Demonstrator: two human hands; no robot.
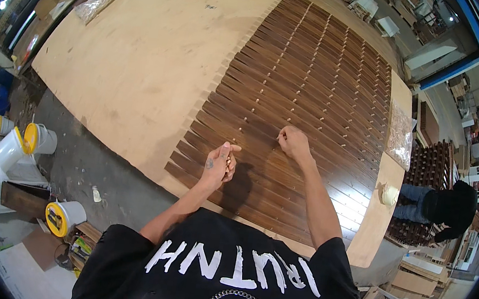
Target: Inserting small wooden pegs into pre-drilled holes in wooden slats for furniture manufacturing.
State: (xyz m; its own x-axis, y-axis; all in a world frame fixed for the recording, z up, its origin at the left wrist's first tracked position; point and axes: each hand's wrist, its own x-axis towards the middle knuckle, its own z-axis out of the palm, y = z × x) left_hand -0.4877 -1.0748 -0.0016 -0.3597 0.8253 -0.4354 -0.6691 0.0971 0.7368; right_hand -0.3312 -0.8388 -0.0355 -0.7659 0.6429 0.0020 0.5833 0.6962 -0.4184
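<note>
Dark brown wooden slats [307, 175] lie side by side on a large pale board, with rows of short pale wooden dowels [298, 92] standing up from them. Over the near left part of the slats, my left hand [220, 164] is curled around several small pale dowels, its thumb and forefinger extended toward the right. My right hand [293, 142] is closed in a pinch, fingertips down at a slat, just nearer than the last visible dowel of one row. Whatever is between those fingertips is hidden.
The pale board [131, 60] extends far left, with a clear plastic bag [99, 2] on it. Another bag of dowels [399, 138] and a cream roll [389, 195] lie along the right edge. White buckets [65, 217] stand on the floor at left. Another person [448, 211] bends over at right.
</note>
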